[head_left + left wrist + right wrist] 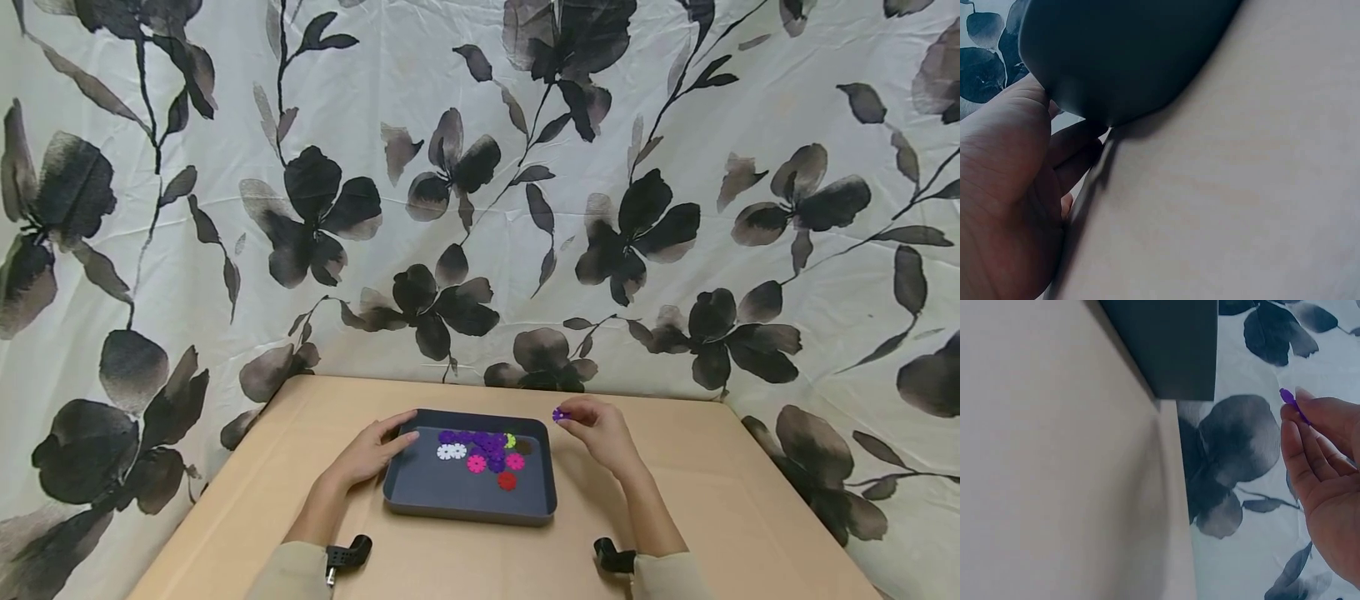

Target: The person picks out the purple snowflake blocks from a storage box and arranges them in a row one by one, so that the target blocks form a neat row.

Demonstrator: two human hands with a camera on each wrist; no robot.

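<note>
Purple disc (558, 414) between thumb and fingertips of the right grip (602, 433), pinched and turned nearly edge-on to the right wrist camera. Just outside the far right corner of the tray (427, 487), seemingly raised over the surface (465, 567), and apart from the tray wall in the right wrist view.

Holding the tray's opposite side with the left grip (371, 450): thumb over the rim, other fingers against the outer wall, presumably for steadiness.

Inside the tray, left of the right grip: a cluster of purple discs (483, 442), some overlapping. On the left grip's side of that cluster, two white discs (452, 452) side by side. On the right grip's side, a yellow-green disc (511, 441), a dark brown disc (524, 447) hard to make out against the tray, and a pink disc (515, 461). Farther from the right grip, a second pink disc (476, 463); toward the near rim, a red disc (507, 481).

Step in hand, as a judgement: moving discs singly, with one in mid-transfer beside the tray; impossible to tell whether going in or coming out. For the next move: carry the disc high enough to clear the rim, avoid squeezing so thin a piece out of the pinch, and let go only over a chosen spot, with the left grip steadying the tray meanwhile.
</note>
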